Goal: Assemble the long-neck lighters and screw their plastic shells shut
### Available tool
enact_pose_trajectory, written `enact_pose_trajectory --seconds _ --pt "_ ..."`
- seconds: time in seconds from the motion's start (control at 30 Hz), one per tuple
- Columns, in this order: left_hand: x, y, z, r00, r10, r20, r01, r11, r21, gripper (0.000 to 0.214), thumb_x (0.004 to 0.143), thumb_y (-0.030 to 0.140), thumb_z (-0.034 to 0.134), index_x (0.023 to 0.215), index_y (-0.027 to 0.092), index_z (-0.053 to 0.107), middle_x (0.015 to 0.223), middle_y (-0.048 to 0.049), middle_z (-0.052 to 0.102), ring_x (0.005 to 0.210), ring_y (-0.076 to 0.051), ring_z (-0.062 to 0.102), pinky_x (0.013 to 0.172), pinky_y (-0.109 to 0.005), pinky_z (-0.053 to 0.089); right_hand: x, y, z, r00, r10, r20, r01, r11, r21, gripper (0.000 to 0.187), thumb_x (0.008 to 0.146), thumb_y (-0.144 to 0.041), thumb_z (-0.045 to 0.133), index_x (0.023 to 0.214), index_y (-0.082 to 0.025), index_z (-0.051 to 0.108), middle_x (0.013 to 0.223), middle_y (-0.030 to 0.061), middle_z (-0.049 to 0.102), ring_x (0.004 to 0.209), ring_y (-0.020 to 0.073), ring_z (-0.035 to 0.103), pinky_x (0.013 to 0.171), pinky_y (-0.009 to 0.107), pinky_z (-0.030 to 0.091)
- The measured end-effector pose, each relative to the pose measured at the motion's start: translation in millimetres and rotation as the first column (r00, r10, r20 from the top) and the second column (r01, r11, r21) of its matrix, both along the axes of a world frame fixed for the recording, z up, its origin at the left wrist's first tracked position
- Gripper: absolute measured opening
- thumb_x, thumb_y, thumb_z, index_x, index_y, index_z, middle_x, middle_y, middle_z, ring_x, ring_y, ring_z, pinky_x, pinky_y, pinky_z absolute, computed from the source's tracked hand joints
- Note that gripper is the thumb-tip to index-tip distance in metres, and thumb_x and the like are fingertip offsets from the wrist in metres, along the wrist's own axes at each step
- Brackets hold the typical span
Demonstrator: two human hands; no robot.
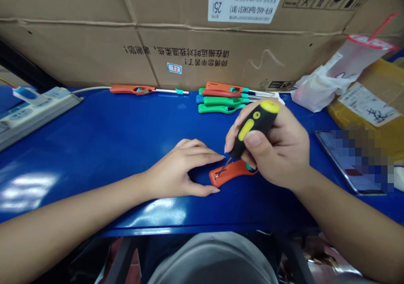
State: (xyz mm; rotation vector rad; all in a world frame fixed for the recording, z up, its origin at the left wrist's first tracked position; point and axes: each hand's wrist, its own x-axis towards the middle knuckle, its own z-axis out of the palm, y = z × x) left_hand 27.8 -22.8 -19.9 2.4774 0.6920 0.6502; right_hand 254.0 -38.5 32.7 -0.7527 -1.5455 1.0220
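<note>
An orange long-neck lighter [232, 171] lies on the blue table in front of me, its far end hidden behind my right hand. My right hand [277, 145] is closed round a black and yellow screwdriver [252, 128], which slants down so that its thin tip meets the handle end of the lighter. My left hand [179, 168] rests on the table to the left, thumb and fingers apart at either side of that end. The thumb tip is at the lighter's near edge; whether it touches I cannot tell.
Against a large cardboard box [189, 61] lie a pile of orange, green and blue lighters [221, 103] and a single orange lighter [132, 90]. A power strip [41, 111] stands at left. At right are a phone [344, 162], a bagged drink cup [353, 61] and a yellow-wrapped parcel [388, 86].
</note>
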Motion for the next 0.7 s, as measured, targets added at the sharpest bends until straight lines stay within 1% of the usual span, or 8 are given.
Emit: enact_pose_trajectory --seconds 0.1,0.2,0.37,0.5,0.57,0.7 --pt "0.4 1.1 0.0 0.999 -0.052 0.0 0.052 0.997 0.053 0.054 0.084 0.048 0.086 0.132 0.029 0.072 0.118 -0.0047 0.081 0.117 -0.027 0.067 0.105 -0.04 0.043 1.8 -1.6 -1.5 0.998 0.057 0.02 -0.056 0.998 -0.019 0.027 0.087 -0.046 0.082 0.098 -0.028 0.066 0.085 0.0001 0.074 0.062 0.0146 0.066 0.043 0.025 0.052" --pt "1.2 1.6 -0.1 0.996 -0.093 -0.006 0.093 0.991 0.097 0.048 0.086 0.045 0.086 0.129 0.027 0.074 0.114 -0.0036 0.082 0.117 -0.027 0.068 0.107 -0.039 0.04 4.1 -2.1 -2.6 0.997 0.071 0.017 -0.07 0.997 -0.038 0.029 0.085 -0.045 0.085 0.099 -0.028 0.066 0.088 0.0 0.074 0.064 0.014 0.065 0.045 0.024 0.053" --pt "0.4 2.6 -3.1 0.992 -0.123 -0.019 0.124 0.988 0.089 0.037 0.091 0.042 0.081 0.124 0.026 0.075 0.12 -0.0038 0.081 0.12 -0.026 0.069 0.106 -0.039 0.038 5.9 -0.8 -6.7 0.989 0.139 0.045 -0.138 0.99 -0.026 0.028 0.088 -0.042 0.082 0.105 -0.029 0.064 0.09 -0.0005 0.074 0.063 0.0126 0.062 0.048 0.024 0.052" --pt "-1.2 3.3 -5.3 0.99 -0.14 -0.019 0.142 0.985 0.097 0.036 0.092 0.04 0.081 0.124 0.025 0.075 0.121 -0.0037 0.081 0.121 -0.026 0.068 0.108 -0.039 0.038 5.2 0.1 -8.9 0.982 0.176 0.063 -0.174 0.984 -0.046 0.03 0.088 -0.042 0.082 0.107 -0.028 0.062 0.09 -0.0014 0.074 0.061 0.0116 0.061 0.05 0.024 0.052" --pt "-1.2 3.2 -5.5 0.99 -0.141 -0.02 0.143 0.985 0.102 0.036 0.093 0.041 0.08 0.125 0.026 0.074 0.12 -0.0037 0.081 0.119 -0.026 0.068 0.107 -0.039 0.038 5.0 0.3 -9.7 0.98 0.184 0.08 -0.183 0.983 -0.03 0.029 0.09 -0.04 0.08 0.108 -0.028 0.062 0.091 -0.001 0.074 0.062 0.0117 0.061 0.052 0.024 0.053" --pt "0.0 3.3 -5.1 0.989 -0.147 -0.015 0.148 0.982 0.118 0.032 0.093 0.04 0.079 0.121 0.025 0.075 0.117 -0.0046 0.082 0.117 -0.026 0.068 0.105 -0.038 0.04 5.6 1.3 -11.9 0.968 0.202 0.15 -0.214 0.974 0.073 0.022 0.097 -0.036 0.072 0.111 -0.027 0.059 0.089 -0.0011 0.069 0.072 0.0146 0.067 0.061 0.026 0.057"
